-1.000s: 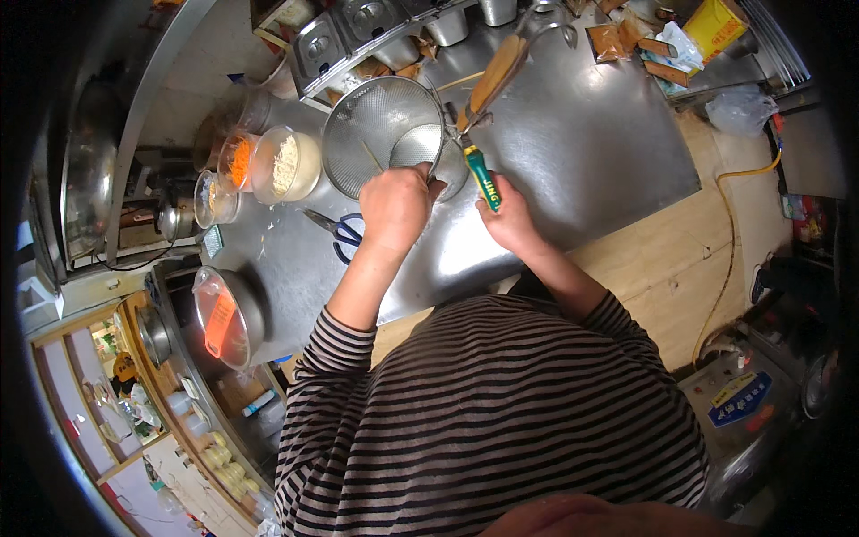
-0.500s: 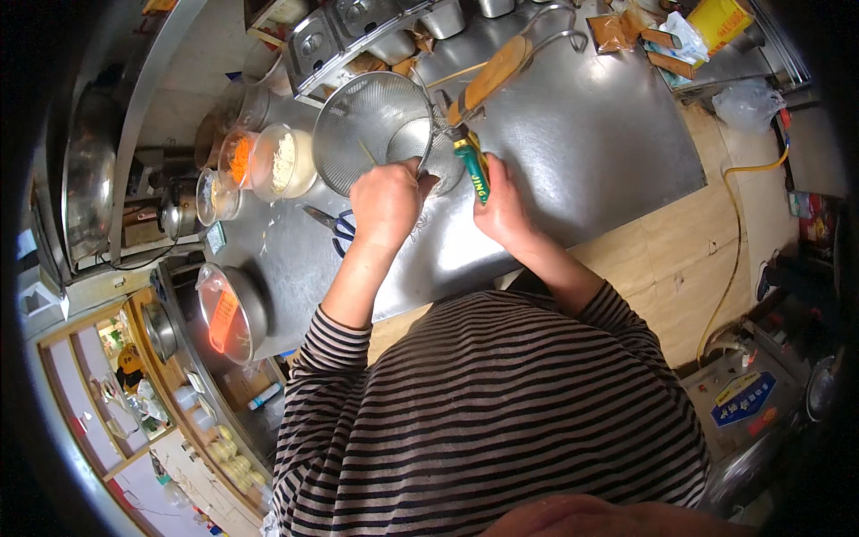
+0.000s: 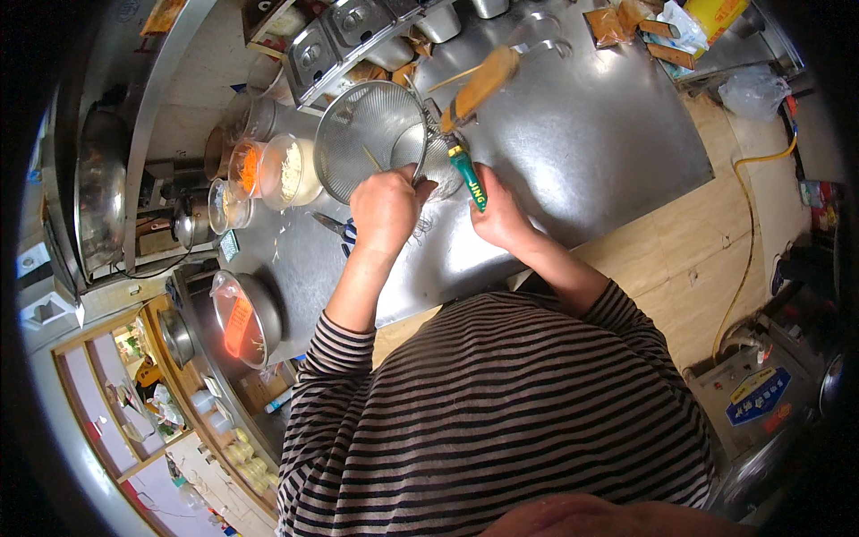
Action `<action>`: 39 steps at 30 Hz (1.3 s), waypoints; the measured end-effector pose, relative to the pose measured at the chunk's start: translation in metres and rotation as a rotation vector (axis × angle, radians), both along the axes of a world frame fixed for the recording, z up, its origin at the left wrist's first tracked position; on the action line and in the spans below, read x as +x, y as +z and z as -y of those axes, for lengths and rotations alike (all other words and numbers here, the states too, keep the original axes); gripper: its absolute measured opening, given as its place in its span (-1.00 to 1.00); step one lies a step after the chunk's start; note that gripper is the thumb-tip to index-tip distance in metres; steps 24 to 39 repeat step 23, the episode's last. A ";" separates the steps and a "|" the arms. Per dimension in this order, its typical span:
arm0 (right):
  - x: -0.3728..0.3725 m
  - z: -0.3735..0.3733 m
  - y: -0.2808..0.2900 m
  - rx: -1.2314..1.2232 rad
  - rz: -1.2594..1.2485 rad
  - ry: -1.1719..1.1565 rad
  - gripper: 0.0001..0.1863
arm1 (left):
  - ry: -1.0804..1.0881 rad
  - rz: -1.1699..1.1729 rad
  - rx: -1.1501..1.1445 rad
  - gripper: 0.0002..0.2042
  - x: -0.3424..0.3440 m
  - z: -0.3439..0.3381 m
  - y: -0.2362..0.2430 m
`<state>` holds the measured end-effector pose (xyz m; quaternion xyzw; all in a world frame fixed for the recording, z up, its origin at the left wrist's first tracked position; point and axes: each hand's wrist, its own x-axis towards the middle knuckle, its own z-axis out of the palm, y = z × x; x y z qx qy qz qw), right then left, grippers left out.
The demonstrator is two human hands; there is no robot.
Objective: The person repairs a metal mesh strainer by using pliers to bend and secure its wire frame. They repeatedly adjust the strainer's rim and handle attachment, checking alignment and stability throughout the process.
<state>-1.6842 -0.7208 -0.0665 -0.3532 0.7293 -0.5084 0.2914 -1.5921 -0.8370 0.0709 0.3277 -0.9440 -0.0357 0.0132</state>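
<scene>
My left hand [image 3: 385, 212] is closed at the near rim of a round wire-mesh strainer [image 3: 358, 134], which is tilted over the steel worktop [image 3: 582, 134]. Green-handled pliers [image 3: 467, 179] are in my right hand [image 3: 499, 215], its fingers wrapped round the grips. The jaws are at the strainer's right rim, by the metal wire where the flat wooden handle [image 3: 483, 85] joins; what exactly they grip is too small to tell. That handle is blurred and points away to the upper right. Scissors with dark blue loops [image 3: 347, 234] lie left of my left hand.
Tubs of orange shreds [image 3: 246, 168] and pale shreds [image 3: 288, 170] stand at the left. A steel bowl [image 3: 268, 309] sits at the near left corner. Lidded steel pans [image 3: 356, 22] line the back. Bags and packets [image 3: 613, 27] fill the far right. A yellow hose [image 3: 750, 206] hangs at the right.
The wooden handle has shifted slightly and is now blurred by motion. The pliers' grips look closer together. The strainer stays under my left hand; the whole view has shifted slightly.
</scene>
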 end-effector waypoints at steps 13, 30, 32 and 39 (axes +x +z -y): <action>-0.027 -0.016 0.000 0.167 -0.023 -0.049 -0.38 | -0.026 -0.006 0.047 -0.78 0.005 0.001 0.002; -0.083 -0.036 0.018 0.648 -0.531 0.143 -0.14 | -0.183 -0.019 0.084 -0.81 0.030 0.016 0.003; -0.083 -0.036 0.018 0.648 -0.531 0.143 -0.14 | -0.183 -0.019 0.084 -0.81 0.030 0.016 0.003; -0.083 -0.036 0.018 0.648 -0.531 0.143 -0.14 | -0.183 -0.019 0.084 -0.81 0.030 0.016 0.003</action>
